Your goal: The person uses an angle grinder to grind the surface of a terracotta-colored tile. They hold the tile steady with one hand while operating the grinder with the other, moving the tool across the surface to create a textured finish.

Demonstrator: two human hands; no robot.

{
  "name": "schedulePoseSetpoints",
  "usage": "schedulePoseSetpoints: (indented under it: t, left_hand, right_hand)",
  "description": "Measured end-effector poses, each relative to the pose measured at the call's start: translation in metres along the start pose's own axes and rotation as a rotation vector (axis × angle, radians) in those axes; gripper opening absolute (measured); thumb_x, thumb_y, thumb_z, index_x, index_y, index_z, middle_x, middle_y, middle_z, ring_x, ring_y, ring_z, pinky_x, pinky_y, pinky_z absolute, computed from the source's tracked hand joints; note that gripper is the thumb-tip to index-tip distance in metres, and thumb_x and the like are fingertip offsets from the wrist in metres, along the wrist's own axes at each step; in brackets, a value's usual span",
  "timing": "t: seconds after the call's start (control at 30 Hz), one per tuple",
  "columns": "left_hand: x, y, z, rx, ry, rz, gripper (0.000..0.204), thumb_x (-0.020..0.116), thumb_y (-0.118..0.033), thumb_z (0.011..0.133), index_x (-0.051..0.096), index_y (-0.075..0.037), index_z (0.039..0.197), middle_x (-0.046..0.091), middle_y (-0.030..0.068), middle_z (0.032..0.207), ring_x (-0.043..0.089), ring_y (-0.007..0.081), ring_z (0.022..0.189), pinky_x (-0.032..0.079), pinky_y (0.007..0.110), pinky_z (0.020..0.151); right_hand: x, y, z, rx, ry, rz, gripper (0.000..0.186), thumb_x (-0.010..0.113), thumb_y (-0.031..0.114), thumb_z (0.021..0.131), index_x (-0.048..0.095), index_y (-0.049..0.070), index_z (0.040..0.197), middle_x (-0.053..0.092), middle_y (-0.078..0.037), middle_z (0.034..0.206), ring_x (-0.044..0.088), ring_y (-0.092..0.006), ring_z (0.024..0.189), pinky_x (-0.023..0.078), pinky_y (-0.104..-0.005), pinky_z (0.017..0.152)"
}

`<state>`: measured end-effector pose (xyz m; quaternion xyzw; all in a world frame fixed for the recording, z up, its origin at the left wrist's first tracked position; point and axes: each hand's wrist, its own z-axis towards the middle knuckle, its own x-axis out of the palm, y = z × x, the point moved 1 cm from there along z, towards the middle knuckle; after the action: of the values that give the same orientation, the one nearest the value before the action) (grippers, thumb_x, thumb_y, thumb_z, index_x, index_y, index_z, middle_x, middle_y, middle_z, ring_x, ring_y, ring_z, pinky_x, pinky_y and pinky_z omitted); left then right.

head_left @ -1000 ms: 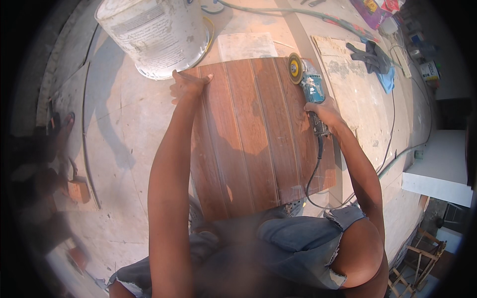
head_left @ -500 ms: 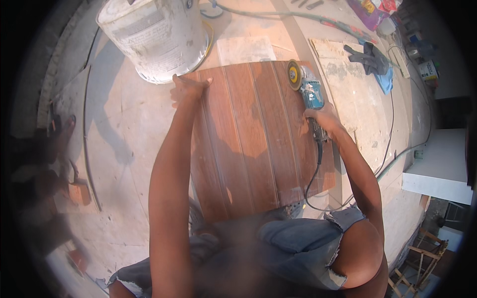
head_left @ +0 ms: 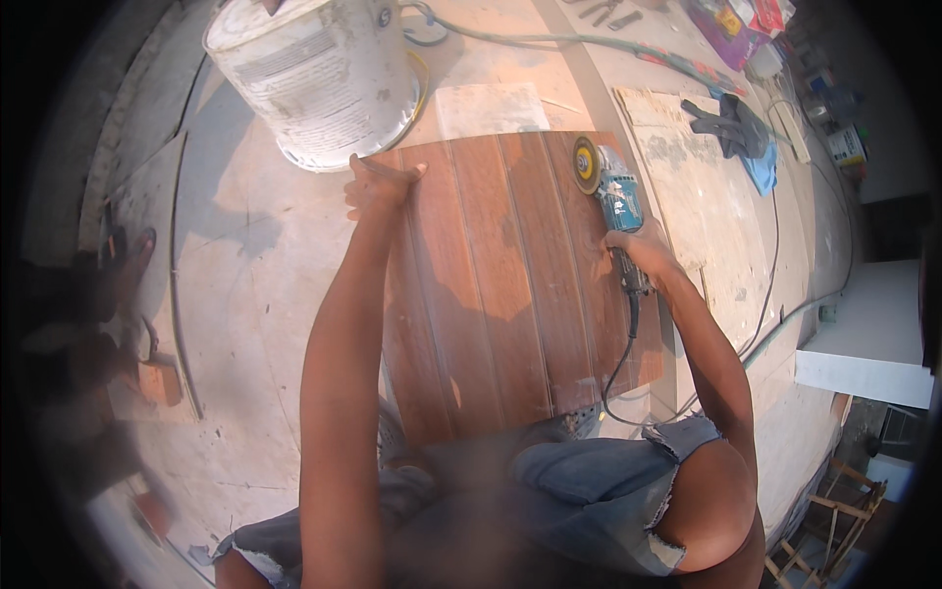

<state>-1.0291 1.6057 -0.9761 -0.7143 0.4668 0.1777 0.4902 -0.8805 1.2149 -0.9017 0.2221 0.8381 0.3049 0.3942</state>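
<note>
A brown wooden panel (head_left: 491, 285) with long parallel grooves lies in front of my knees. My left hand (head_left: 381, 187) grips its far left corner, thumb on top and fingers over the edge. My right hand (head_left: 640, 247) is wrapped round the body of a teal angle grinder (head_left: 620, 201) at the panel's right side. The grinder's yellow-centred disc (head_left: 587, 164) points away from me, near the far right corner. Whether the disc is spinning or touches the wood, I cannot tell. A black cord runs from the grinder back toward my right knee.
A stained white bucket (head_left: 314, 79) stands just beyond the panel's far left corner. To the right, dark gloves (head_left: 731, 126) and a blue cloth (head_left: 759, 174) lie on a worn board (head_left: 692, 187). A hose (head_left: 559, 39) crosses the far side. A person's foot (head_left: 142, 255) shows at the left.
The whole scene sits slightly lower and further right in view. Both hands keep their holds on the panel and the grinder, with little other visible movement.
</note>
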Motion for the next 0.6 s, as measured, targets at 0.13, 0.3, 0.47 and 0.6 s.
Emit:
schedulePoseSetpoints:
  t: [0.13, 0.3, 0.47, 0.6]
  left_hand:
    - [0.000, 0.000, 0.000, -0.001, -0.009, 0.012, 0.133, 0.102, -0.054, 0.070, 0.024, -0.021, 0.174, 0.052, 0.0249, 0.159, 0.043, 0.0384, 0.152, 0.032, 0.058, 0.123]
    - [0.000, -0.001, -0.003, -0.007, -0.012, 0.018, 0.134, 0.102, -0.055, 0.070, 0.023, -0.022, 0.173, 0.054, 0.0235, 0.157, 0.045, 0.0381, 0.151, 0.035, 0.058, 0.121]
    - [-0.003, -0.003, -0.002, -0.043, 0.008, 0.034, 0.137, 0.102, -0.055, 0.069, 0.021, -0.022, 0.174, 0.054, 0.0221, 0.158, 0.045, 0.0385, 0.151, 0.035, 0.058, 0.121]
    - [-0.002, -0.002, -0.004, -0.011, 0.032, 0.016, 0.136, 0.102, -0.055, 0.070, 0.020, -0.022, 0.174, 0.050, 0.0238, 0.160, 0.043, 0.0388, 0.152, 0.034, 0.059, 0.122]
  right_hand:
    - [0.003, 0.005, -0.005, -0.024, -0.045, 0.000, 0.027, 0.082, 0.018, 0.075, 0.072, -0.002, 0.090, 0.072, -0.010, 0.076, 0.070, -0.0199, 0.064, 0.056, -0.0361, 0.061]
    - [0.002, 0.012, -0.005, 0.001, -0.003, 0.033, 0.022, 0.080, 0.016, 0.076, 0.072, -0.002, 0.087, 0.073, -0.011, 0.075, 0.071, -0.0205, 0.063, 0.058, -0.0362, 0.062]
    - [0.004, 0.025, -0.004, 0.011, 0.034, 0.091, 0.023, 0.080, 0.014, 0.078, 0.073, -0.003, 0.091, 0.074, -0.012, 0.075, 0.073, -0.0217, 0.064, 0.059, -0.0367, 0.062]
    - [0.002, 0.018, 0.009, -0.071, -0.095, -0.038, 0.027, 0.080, 0.014, 0.079, 0.073, -0.005, 0.096, 0.075, -0.013, 0.076, 0.074, -0.0227, 0.064, 0.059, -0.0372, 0.060]
